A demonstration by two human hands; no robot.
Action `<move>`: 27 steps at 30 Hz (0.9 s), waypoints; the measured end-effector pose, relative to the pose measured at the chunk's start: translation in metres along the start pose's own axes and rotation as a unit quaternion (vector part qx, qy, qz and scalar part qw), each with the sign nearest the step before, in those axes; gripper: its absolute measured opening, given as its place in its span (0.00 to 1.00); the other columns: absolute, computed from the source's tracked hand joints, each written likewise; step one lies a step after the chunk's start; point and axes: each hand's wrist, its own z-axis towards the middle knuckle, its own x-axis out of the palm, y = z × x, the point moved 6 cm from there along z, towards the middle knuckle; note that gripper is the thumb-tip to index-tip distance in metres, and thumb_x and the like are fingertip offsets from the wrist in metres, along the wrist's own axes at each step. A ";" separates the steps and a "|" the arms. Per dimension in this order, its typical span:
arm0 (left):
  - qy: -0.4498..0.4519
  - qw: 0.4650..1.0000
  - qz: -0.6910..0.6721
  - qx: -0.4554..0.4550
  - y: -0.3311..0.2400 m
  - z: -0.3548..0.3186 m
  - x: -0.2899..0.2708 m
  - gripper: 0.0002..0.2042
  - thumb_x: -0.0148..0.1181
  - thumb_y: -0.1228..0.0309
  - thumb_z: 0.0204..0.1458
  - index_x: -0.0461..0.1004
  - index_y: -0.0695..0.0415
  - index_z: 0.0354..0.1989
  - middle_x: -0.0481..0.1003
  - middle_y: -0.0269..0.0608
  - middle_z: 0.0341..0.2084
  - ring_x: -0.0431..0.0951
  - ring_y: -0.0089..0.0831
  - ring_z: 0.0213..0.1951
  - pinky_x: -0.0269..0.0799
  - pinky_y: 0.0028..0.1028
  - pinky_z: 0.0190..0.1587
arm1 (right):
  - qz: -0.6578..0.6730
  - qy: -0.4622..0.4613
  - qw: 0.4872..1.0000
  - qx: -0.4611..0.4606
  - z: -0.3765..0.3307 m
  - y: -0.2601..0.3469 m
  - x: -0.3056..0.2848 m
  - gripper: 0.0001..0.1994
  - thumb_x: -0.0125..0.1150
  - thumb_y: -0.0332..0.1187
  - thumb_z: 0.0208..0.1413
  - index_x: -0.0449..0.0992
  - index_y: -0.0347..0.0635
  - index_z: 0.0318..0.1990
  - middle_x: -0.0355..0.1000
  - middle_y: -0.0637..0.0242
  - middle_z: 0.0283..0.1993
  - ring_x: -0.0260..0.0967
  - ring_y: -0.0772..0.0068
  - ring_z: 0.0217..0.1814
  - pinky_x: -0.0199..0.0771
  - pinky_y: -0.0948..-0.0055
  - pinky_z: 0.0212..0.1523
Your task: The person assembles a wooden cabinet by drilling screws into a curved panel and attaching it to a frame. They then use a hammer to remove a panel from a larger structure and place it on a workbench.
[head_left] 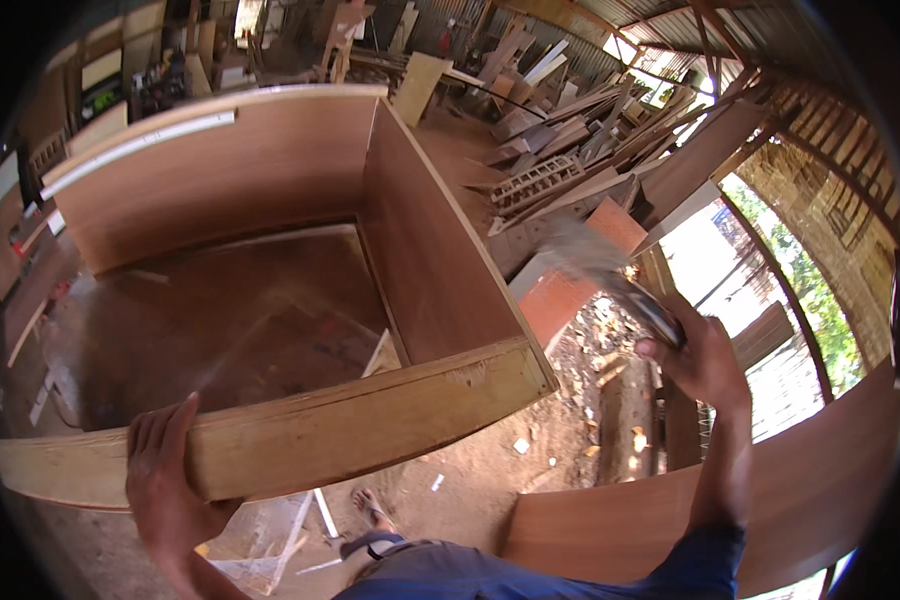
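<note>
A large open wooden box frame stands before me, with brown panel sides and a pale front board. My left hand grips this board near its left part, fingers over the top edge and thumb along the lower face. Raised to the right of the frame, my right hand is closed round a hand tool with a dark handle. Motion smears the tool's grey head, so its kind cannot be made out. The tool is apart from the frame. A white strip lies along the far panel's top edge.
A brown panel stands at the lower right, close to my right forearm. Piled boards and offcuts fill the back right. Wood chips and scraps litter the ground beyond the frame's right corner. My bare foot is below the front board.
</note>
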 end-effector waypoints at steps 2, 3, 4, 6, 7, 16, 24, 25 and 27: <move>-0.002 0.999 -0.006 -0.033 0.001 -0.004 -0.001 0.53 0.82 0.70 0.17 0.70 0.60 0.65 0.75 0.55 0.54 0.73 0.59 0.59 0.67 0.50 0.65 | -0.035 0.110 0.985 -0.126 0.056 0.064 -0.004 0.24 0.72 0.50 0.58 0.76 0.43 0.52 0.76 0.57 0.25 0.78 0.50 0.29 0.73 0.55 0.33; -0.010 0.999 -0.002 -0.050 0.001 -0.002 -0.001 0.53 0.82 0.70 0.16 0.70 0.60 0.65 0.75 0.55 0.54 0.73 0.59 0.59 0.67 0.50 0.65 | -0.090 0.166 0.964 -0.187 0.079 0.096 0.000 0.21 0.71 0.49 0.59 0.76 0.44 0.49 0.77 0.57 0.27 0.78 0.48 0.32 0.73 0.53 0.35; -0.021 0.998 0.002 -0.062 0.000 0.004 0.000 0.54 0.81 0.70 0.15 0.70 0.60 0.65 0.75 0.56 0.54 0.73 0.59 0.59 0.67 0.50 0.65 | -0.120 0.195 0.944 -0.236 0.094 0.121 0.009 0.19 0.69 0.49 0.60 0.76 0.45 0.49 0.78 0.57 0.29 0.79 0.48 0.37 0.74 0.51 0.40; -0.004 0.995 0.021 -0.096 0.000 0.007 0.003 0.51 0.77 0.72 0.14 0.72 0.61 0.62 0.75 0.55 0.52 0.72 0.59 0.58 0.67 0.50 0.64 | -0.231 0.259 0.901 -0.260 0.117 0.161 0.028 0.19 0.68 0.48 0.60 0.76 0.45 0.48 0.78 0.58 0.31 0.79 0.48 0.40 0.74 0.50 0.44; 0.007 0.993 0.029 -0.112 -0.001 0.005 0.003 0.50 0.76 0.71 0.15 0.72 0.61 0.61 0.75 0.55 0.51 0.73 0.59 0.57 0.68 0.49 0.63 | -0.223 0.266 0.893 -0.285 0.124 0.172 0.037 0.18 0.67 0.47 0.61 0.76 0.45 0.48 0.78 0.58 0.30 0.79 0.48 0.40 0.74 0.50 0.44; -0.020 0.996 0.023 -0.082 0.008 0.008 0.005 0.44 0.74 0.65 0.17 0.73 0.61 0.56 0.75 0.54 0.44 0.74 0.56 0.49 0.70 0.49 0.56 | -0.294 0.367 0.839 -0.274 0.137 0.173 0.051 0.09 0.60 0.32 0.59 0.81 0.43 0.44 0.80 0.54 0.32 0.81 0.49 0.39 0.79 0.52 0.40; -0.013 0.999 0.004 -0.052 0.005 0.017 0.003 0.42 0.73 0.66 0.20 0.73 0.61 0.55 0.75 0.53 0.43 0.74 0.56 0.49 0.70 0.50 0.56 | -0.299 0.323 0.830 -0.343 0.132 0.167 0.049 0.13 0.61 0.31 0.54 0.84 0.50 0.46 0.81 0.57 0.32 0.81 0.50 0.39 0.78 0.53 0.39; -0.013 0.999 0.010 -0.052 0.006 0.015 0.002 0.41 0.72 0.67 0.20 0.73 0.61 0.55 0.75 0.53 0.44 0.74 0.56 0.49 0.70 0.50 0.56 | -0.268 0.323 0.837 -0.351 0.132 0.169 0.047 0.13 0.59 0.27 0.52 0.85 0.47 0.43 0.82 0.56 0.34 0.81 0.49 0.40 0.80 0.53 0.41; -0.008 0.999 0.015 -0.051 0.007 0.010 0.004 0.41 0.72 0.68 0.21 0.72 0.61 0.56 0.75 0.54 0.44 0.73 0.56 0.50 0.69 0.51 0.56 | -0.214 0.329 0.853 -0.344 0.135 0.160 0.059 0.14 0.59 0.27 0.52 0.85 0.49 0.45 0.82 0.56 0.34 0.81 0.48 0.41 0.81 0.53 0.41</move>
